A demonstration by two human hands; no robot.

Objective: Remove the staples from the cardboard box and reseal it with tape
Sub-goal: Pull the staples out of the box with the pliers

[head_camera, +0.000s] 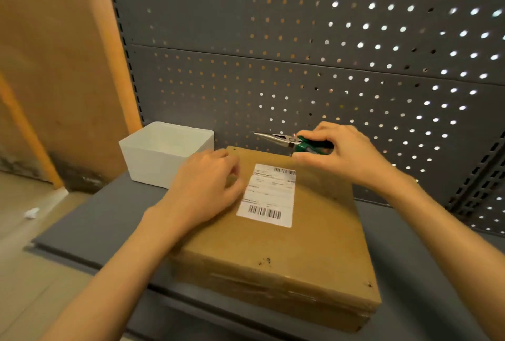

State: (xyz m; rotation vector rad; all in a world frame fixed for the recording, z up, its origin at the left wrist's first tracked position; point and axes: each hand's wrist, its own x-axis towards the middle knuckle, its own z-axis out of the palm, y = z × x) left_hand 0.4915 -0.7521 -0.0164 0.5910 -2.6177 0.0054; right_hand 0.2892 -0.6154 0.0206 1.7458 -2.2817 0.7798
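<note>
Brown cardboard box (273, 234) lies flat on the grey shelf (90, 220) in front of me, its white shipping label (269, 195) facing up, with a white tub (164, 153) just beside its far left corner. My left hand (203, 190) rests on the lid beside the label, fingers loosely curled against the cardboard and gripping nothing I can make out. My right hand (347, 153) is wrapped around the green handles of the long-nose pliers (289, 141), holding them above the far edge of the box, with the steel tips pointing left and nearly closed.

I judge the staple work is barely begun: small dark marks sit at the near middle of the lid and near the corners, though I cannot tell whether they are staples or only holes. No tape is in sight.

To do this step well, I should press the lid down firmly with my left hand close to the staple, slip one plier tip under its crown, and lever up gently instead of yanking, so the cardboard does not tear. Keeping my left fingers out of the tips' path matters, since a slip would drive them that way. The tub looks like a sensible place to drop what comes out.
</note>
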